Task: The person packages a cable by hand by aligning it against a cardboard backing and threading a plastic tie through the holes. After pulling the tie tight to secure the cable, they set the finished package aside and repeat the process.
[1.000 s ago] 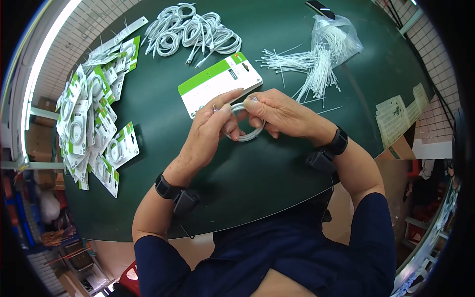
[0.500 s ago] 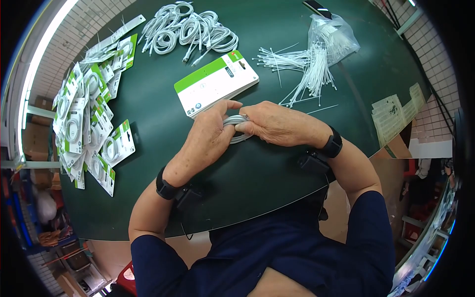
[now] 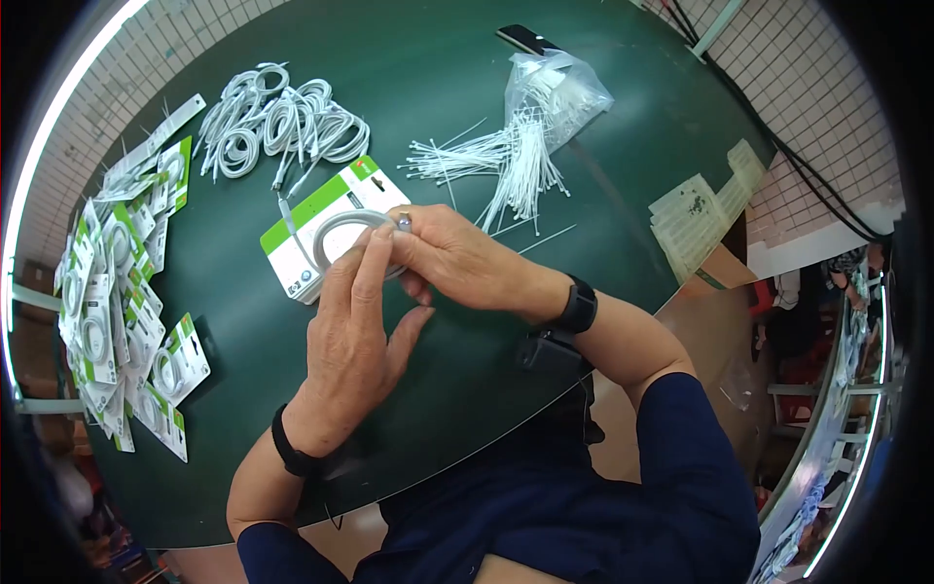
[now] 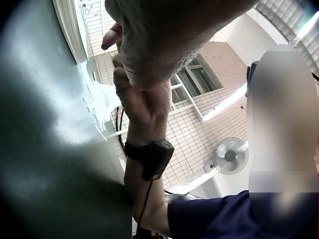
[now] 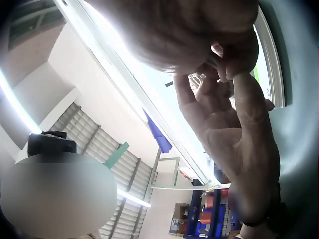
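Cable coil (image 3: 341,218) partly hidden by left hand (image 3: 352,341)

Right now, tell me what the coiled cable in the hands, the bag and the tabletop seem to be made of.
Coiled cable: plastic or rubbery jacket, whitish and smooth, by its even bend.
Bag: thin clear plastic, by its see-through, shiny creases.
Tabletop: dark green, softly glossy; laminate, paint or mat, unclear.
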Action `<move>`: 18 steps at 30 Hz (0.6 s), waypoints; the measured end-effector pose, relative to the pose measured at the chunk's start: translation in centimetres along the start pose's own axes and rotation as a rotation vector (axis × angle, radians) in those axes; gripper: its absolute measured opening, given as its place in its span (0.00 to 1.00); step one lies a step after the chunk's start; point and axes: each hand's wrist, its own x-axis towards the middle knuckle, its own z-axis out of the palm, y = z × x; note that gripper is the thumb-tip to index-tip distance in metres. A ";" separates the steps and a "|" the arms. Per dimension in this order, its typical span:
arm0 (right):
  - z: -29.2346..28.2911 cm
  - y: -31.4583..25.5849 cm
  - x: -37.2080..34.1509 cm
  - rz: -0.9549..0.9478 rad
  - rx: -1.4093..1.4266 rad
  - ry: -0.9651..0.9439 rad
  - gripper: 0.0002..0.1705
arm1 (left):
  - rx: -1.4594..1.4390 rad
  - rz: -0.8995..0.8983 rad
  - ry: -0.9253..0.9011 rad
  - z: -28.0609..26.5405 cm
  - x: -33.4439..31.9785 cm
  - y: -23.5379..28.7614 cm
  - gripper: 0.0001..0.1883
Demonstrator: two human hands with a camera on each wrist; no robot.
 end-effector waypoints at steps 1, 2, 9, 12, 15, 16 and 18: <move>0.1 -0.2 -0.1 -0.025 0.057 0.003 0.22 | -0.009 0.007 0.006 0.5 0.0 -0.1 0.49; 0.1 -0.3 -0.3 -0.025 0.051 0.009 0.22 | -0.024 0.004 0.015 0.9 -0.1 -0.3 0.49; -0.3 0.1 0.1 0.090 0.178 -0.005 0.18 | -0.118 -0.089 0.008 -0.2 -0.4 -1.2 0.42; -0.9 0.7 0.3 0.164 0.407 -0.056 0.18 | -0.202 0.110 0.123 0.2 -0.2 -2.3 0.29; -1.0 0.7 0.3 0.174 0.506 -0.087 0.19 | -0.222 0.146 0.157 0.0 0.4 -2.7 0.21; -1.0 0.8 0.3 0.181 0.541 -0.095 0.20 | -0.244 0.171 0.183 -0.1 0.4 -2.7 0.16; -1.3 1.0 0.1 0.164 0.496 -0.105 0.20 | -0.251 0.157 0.167 -0.5 0.5 -2.7 0.14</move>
